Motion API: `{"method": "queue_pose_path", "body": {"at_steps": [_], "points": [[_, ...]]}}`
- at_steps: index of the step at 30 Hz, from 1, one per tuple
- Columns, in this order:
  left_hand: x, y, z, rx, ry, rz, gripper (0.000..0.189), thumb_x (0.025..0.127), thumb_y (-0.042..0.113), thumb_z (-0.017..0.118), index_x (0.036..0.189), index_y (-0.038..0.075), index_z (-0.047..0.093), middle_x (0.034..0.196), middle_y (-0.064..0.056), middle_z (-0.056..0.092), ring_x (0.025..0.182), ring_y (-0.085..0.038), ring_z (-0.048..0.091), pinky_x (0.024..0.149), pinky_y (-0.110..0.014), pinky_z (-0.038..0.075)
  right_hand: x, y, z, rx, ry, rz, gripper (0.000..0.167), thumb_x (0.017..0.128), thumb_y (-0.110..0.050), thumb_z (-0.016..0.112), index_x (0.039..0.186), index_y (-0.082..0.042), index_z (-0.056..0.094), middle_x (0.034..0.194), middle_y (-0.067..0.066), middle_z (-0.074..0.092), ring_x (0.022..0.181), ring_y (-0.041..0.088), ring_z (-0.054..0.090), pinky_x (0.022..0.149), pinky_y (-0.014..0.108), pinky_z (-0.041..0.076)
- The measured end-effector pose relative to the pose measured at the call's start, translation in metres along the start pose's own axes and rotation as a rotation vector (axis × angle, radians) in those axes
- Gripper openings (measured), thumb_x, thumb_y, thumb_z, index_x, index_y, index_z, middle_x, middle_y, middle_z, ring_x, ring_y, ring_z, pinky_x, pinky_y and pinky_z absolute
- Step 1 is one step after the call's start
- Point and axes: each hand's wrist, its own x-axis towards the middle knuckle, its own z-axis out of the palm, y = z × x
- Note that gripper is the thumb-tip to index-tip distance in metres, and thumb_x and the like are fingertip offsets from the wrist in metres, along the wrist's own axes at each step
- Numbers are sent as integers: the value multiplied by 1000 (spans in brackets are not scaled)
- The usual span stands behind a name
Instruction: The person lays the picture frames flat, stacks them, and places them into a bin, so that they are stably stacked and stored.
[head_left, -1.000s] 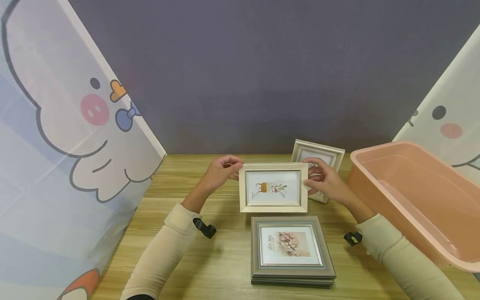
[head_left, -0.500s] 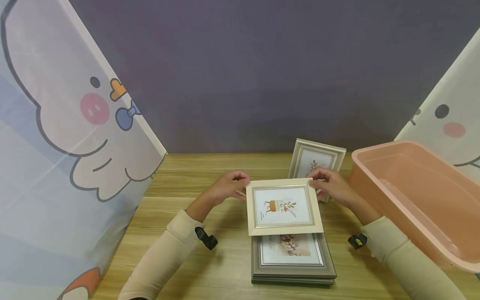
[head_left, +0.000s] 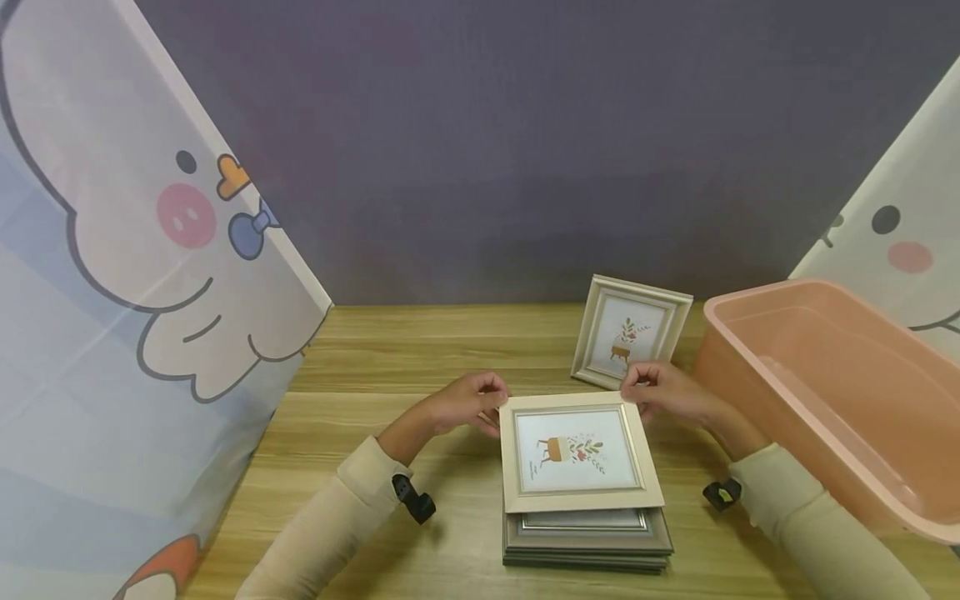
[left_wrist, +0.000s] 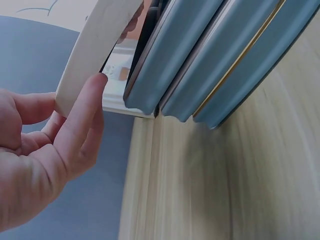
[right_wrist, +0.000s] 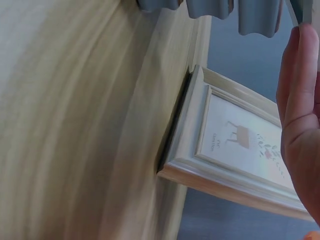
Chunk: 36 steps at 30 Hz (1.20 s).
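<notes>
Both hands hold a cream picture frame (head_left: 577, 454) with a plant print by its two far corners. My left hand (head_left: 467, 406) pinches the far left corner; in the left wrist view its thumb and fingers (left_wrist: 82, 115) are on either side of the frame's edge. At the far right corner my right hand (head_left: 663, 392) grips the frame, with straight-looking fingers (right_wrist: 297, 75) along its edge in the right wrist view. Beneath lies a stack of grey-brown picture frames (head_left: 585, 542); the cream one is tilted over it and covers most of the top picture.
A second cream frame (head_left: 630, 329) stands upright behind the right hand, leaning back. To its right is a large peach plastic tub (head_left: 780, 400). The wooden table (head_left: 390, 350) ends at a dark back wall; printed cloth panels (head_left: 187, 292) flank both sides.
The cream frame has come down and toward the near side, from behind the stack to over it, tilting flatter. Both hands have moved nearer with it.
</notes>
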Motion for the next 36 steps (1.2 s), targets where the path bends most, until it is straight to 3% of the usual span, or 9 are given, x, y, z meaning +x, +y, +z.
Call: {"method": "queue_pose_path", "body": {"at_steps": [14,25,36], "points": [[0,-10,4,-29,-12,13,26,105,11,55,124,-6,58,110,-13,61,88,-21,68,81,-38,64,-9,12,-1,42,-75,-34,15,99,0,59,102,14,58,94,-1,67,79,13,70,60,42,63],[-2,-20,0,-4,-111,15,28,99,8,64,123,-7,59,99,-5,58,87,-16,67,80,-42,64,-17,16,-2,-1,-176,4,13,99,0,58,106,10,62,95,-3,72,81,14,71,66,45,63],[-4,-23,3,22,-125,-11,23,98,8,65,118,-3,63,100,-6,62,88,-18,69,77,-39,64,-21,20,2,-19,-234,-64,9,97,5,58,104,8,64,91,-5,71,68,8,66,56,36,60]]}}
